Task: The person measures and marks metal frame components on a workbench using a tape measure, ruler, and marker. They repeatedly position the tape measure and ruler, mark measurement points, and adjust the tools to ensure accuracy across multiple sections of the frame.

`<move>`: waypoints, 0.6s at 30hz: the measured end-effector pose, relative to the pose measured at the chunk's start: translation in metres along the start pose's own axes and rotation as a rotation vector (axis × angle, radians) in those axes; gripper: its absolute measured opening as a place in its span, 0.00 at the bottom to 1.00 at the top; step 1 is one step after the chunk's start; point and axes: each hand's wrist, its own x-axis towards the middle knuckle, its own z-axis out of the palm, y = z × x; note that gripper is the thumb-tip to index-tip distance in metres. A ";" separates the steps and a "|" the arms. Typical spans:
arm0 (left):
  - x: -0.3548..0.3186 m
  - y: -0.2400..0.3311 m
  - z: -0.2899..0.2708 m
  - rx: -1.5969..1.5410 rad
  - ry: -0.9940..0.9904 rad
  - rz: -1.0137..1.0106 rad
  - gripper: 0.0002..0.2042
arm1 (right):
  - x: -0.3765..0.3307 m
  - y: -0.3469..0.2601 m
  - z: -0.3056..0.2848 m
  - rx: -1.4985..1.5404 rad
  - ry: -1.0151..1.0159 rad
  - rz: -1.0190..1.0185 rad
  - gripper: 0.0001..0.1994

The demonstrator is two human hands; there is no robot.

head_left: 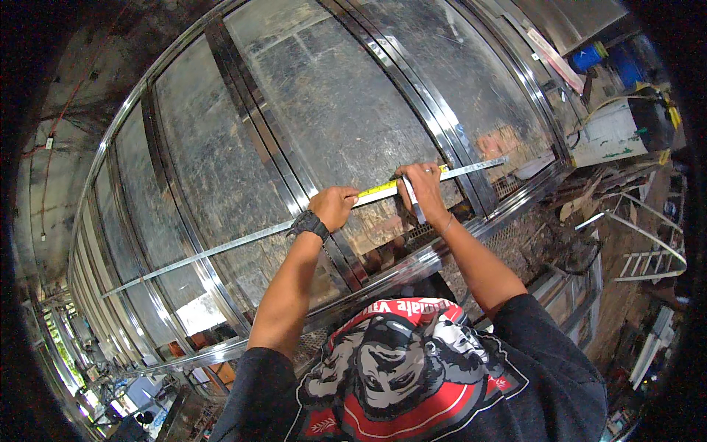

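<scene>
A long, thin metal strip (210,253) lies slantwise across a framed metal panel (339,96). Along the strip runs the yellow blade of a tape measure (378,189), stretched between my two hands. My left hand (333,207), below a black wristwatch, is closed with its fingertips pinching the near-left end of the blade. My right hand (423,188) is closed around a white pen-like marker (414,200) pointing downward, and its fingers rest over the blade and strip. A bit of yellow tape shows just beyond those fingers. The tape measure's case cannot be made out.
Shiny metal rails (420,81) cross the panel, and a frame edge (412,261) runs along my side. On the right are a blue container (587,57), a white board (607,132) and a white metal rack (652,254). Cluttered items fill the lower left.
</scene>
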 end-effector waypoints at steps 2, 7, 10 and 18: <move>0.001 0.005 -0.004 0.007 -0.030 -0.034 0.14 | 0.000 0.001 0.002 -0.004 0.013 -0.001 0.12; 0.001 0.001 -0.004 -0.017 -0.025 -0.050 0.14 | -0.001 -0.001 -0.001 0.001 0.014 0.006 0.13; 0.003 0.002 -0.005 -0.047 -0.039 -0.080 0.14 | -0.001 -0.002 -0.006 0.008 0.024 0.021 0.14; 0.003 -0.005 -0.002 -0.048 0.007 -0.043 0.14 | -0.006 -0.023 -0.024 0.078 0.226 0.063 0.12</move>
